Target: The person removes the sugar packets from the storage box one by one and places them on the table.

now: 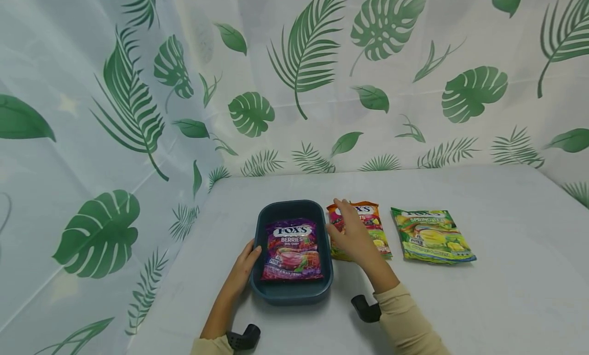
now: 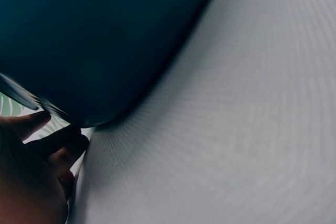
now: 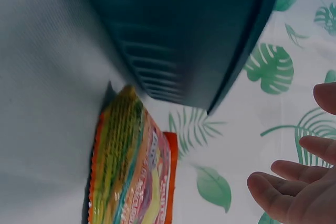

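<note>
A dark blue plastic tub [image 1: 291,292] stands on the table, and a purple Fox's Berries candy bag [image 1: 293,252] lies face up inside it. At the tub's left side, my left hand [image 1: 241,270] holds the wall, thumb at the rim and fingers against the outside; the left wrist view shows these fingers [image 2: 68,148] touching the tub. My right hand [image 1: 353,235] is above a red-orange Fox's candy bag [image 1: 378,227], just right of the tub, partly covering it. Its fingers are spread and grip nothing. In the right wrist view, that bag [image 3: 134,169] lies below the hand.
Farther right lies a green and yellow Fox's candy bag [image 1: 432,236] on the white table [image 1: 506,304]. A leaf-print curtain [image 1: 317,130] hangs behind the table and along its left side. Black wrist-camera mounts [image 1: 366,309] sit by both sleeves.
</note>
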Demonstrator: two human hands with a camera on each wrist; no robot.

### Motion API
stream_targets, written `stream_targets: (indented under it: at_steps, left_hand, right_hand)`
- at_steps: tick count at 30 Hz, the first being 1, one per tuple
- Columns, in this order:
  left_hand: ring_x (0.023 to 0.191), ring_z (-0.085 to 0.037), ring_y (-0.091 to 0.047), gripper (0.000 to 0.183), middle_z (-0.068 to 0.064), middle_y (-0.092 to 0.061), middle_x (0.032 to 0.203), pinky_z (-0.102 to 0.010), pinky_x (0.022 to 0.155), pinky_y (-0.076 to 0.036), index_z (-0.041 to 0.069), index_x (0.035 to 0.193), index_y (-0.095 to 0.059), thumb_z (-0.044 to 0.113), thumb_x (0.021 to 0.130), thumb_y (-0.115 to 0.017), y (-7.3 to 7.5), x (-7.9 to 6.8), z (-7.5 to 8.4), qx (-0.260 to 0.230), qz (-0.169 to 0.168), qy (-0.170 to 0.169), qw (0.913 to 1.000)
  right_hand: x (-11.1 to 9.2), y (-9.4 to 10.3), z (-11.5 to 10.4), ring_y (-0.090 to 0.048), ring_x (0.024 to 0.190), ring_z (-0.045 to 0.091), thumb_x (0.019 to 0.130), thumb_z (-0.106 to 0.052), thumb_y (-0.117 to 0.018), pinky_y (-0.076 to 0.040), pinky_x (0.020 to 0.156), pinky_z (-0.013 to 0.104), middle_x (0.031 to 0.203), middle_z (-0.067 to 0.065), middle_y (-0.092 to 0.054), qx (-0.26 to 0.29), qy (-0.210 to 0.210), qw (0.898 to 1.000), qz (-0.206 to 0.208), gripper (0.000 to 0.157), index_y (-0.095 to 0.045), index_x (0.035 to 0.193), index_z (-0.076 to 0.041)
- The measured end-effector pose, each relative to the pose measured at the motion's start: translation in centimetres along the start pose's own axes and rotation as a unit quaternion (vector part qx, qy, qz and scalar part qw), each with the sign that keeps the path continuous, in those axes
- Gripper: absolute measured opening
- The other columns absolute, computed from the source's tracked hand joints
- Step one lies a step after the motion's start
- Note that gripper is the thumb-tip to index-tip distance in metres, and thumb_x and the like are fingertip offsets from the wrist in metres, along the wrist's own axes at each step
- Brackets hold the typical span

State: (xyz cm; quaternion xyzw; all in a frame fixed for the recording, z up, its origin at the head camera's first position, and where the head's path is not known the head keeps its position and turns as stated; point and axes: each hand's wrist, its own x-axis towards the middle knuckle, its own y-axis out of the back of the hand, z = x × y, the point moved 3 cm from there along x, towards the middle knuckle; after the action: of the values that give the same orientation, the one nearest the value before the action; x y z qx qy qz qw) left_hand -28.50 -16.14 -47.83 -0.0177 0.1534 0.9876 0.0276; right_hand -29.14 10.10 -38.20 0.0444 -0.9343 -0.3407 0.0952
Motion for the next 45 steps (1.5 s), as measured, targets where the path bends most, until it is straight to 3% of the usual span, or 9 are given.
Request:
stream_targets:
  at_steps: [12, 19, 23, 32, 45]
  left_hand:
    - [0.143, -0.043, -0.022, 0.061, -0.021, -0.029, 0.153, -0.064, 0.112, -0.018, 0.005, 0.148, -0.028, 0.039, 0.099, -0.039, -0.1, -0.1, 0.1, 0.011, 0.004, 0.009, 0.9999]
    - [0.143, -0.043, -0.022, 0.060, -0.022, -0.029, 0.153, -0.063, 0.112, -0.018, 0.004, 0.148, -0.028, 0.038, 0.099, -0.039, 0.1, -0.1, 0.0, 0.005, 0.002, 0.004, 1.0000]
    - [0.143, -0.043, -0.021, 0.060, -0.022, -0.028, 0.153, -0.063, 0.113, -0.017, 0.004, 0.148, -0.028, 0.037, 0.099, -0.039, 0.1, -0.1, 0.0, 0.004, 0.002, 0.005, 1.0000]
    - [0.142, -0.043, -0.023, 0.060, -0.021, -0.029, 0.153, -0.064, 0.112, -0.018, 0.004, 0.148, -0.028, 0.039, 0.099, -0.038, 0.0, 0.0, 0.1, 0.016, 0.002, 0.008, 0.9998]
    - [0.142, -0.043, -0.024, 0.061, -0.022, -0.030, 0.152, -0.064, 0.112, -0.019, 0.004, 0.147, -0.028, 0.039, 0.099, -0.038, -0.1, 0.3, 0.1, 0.017, 0.008, 0.017, 0.9997]
  right_hand:
    - [-0.6, -3.1, -1.3, -0.019, 0.142, 0.046, 0.093, -0.017, -0.057, -0.022, 0.108, 0.066, 0.155, 0.026, -0.017, 0.029, 0.024, 0.999, -0.032, 0.064, -0.027, 0.148, -0.004]
    - [-0.7, -4.8, -1.7, -0.019, 0.143, 0.044, 0.093, -0.016, -0.056, -0.023, 0.110, 0.063, 0.154, 0.026, -0.021, 0.090, 0.034, 0.994, -0.042, 0.069, -0.019, 0.149, -0.001]
    - [-1.0, -6.0, -1.9, -0.021, 0.141, 0.046, 0.092, -0.014, -0.056, -0.023, 0.110, 0.062, 0.153, 0.029, -0.019, 0.094, 0.028, 0.994, -0.051, 0.072, -0.016, 0.148, 0.006]
    - [-1.2, -7.6, -2.2, -0.021, 0.139, 0.050, 0.093, -0.019, -0.058, -0.025, 0.108, 0.062, 0.151, 0.036, -0.014, 0.023, -0.018, 0.998, -0.060, 0.074, -0.017, 0.145, 0.013]
    - [-0.3, -8.1, -1.7, -0.022, 0.136, 0.055, 0.092, -0.027, -0.058, -0.026, 0.110, 0.060, 0.149, 0.042, -0.009, 0.052, -0.096, 0.989, -0.100, 0.085, -0.007, 0.143, 0.019]
